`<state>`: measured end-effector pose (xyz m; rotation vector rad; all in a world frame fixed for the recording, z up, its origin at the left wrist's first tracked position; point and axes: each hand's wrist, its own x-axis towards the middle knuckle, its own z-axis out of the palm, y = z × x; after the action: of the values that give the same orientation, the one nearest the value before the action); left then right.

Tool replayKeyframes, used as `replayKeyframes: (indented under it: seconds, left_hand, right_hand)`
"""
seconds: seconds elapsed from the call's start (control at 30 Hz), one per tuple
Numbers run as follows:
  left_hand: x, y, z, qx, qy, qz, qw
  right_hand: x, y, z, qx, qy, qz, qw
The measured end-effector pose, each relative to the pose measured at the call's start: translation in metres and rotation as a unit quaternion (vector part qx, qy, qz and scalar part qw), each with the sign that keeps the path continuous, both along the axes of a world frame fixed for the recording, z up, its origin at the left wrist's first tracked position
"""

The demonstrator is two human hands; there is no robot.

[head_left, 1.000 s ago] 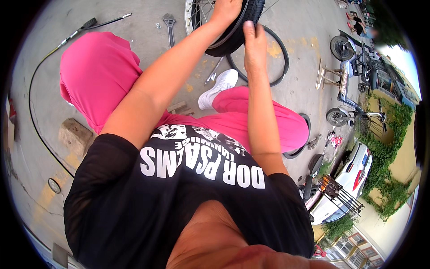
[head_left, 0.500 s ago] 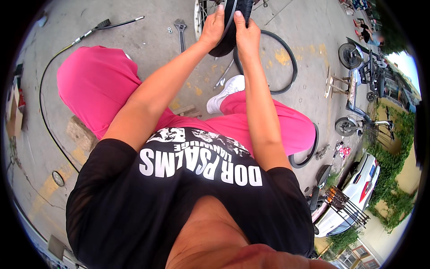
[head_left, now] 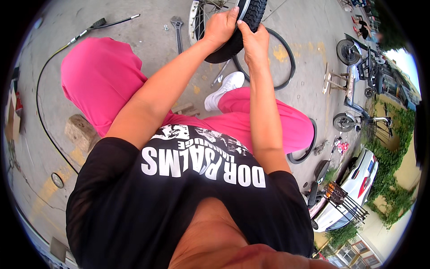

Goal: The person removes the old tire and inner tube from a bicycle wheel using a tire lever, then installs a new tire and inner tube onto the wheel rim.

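A spoked wheel with a pale rim (head_left: 193,23) and a black knobby tyre (head_left: 256,14) stands tilted at the top of the view, partly cut off by the edge. My left hand (head_left: 221,28) is closed on the tyre's near side, its thumb pointing up along the sidewall. Beside it my right hand (head_left: 255,45) also grips the tyre, thumb laid over the edge and fingers curled, partly hidden. The two thumbs are close together. An adjustable wrench (head_left: 178,38) lies on the ground left of the wheel, near small nuts (head_left: 166,28).
An air hose (head_left: 39,101) with a gauge curves across the left ground. A black rubber loop (head_left: 292,58) lies right of the wheel. Near my white shoe (head_left: 224,89) is a thin metal tool (head_left: 219,74). Parked two-wheelers (head_left: 344,122) and a white car (head_left: 365,179) stand at right.
The wheel has tipped and come nearer, showing more of its tread. Both hands have shifted slightly right along the tyre, thumbs now lower and angled, still gripping it.
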<state>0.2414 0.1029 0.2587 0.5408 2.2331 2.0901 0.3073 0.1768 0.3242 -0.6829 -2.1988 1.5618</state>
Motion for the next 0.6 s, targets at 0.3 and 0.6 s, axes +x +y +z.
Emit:
replayKeyframes:
  seconds: [0.3, 0.6]
  left_hand:
    - [-0.006, 0.007, 0.004, -0.087, 0.018, -0.018, 0.996]
    - [-0.036, 0.007, 0.004, -0.031, -0.006, -0.046, 0.998]
  right_hand:
    - [0.006, -0.003, 0.017, -0.022, 0.014, 0.022, 0.999]
    - [-0.019, -0.002, 0.038, -0.098, -0.056, 0.101, 0.989]
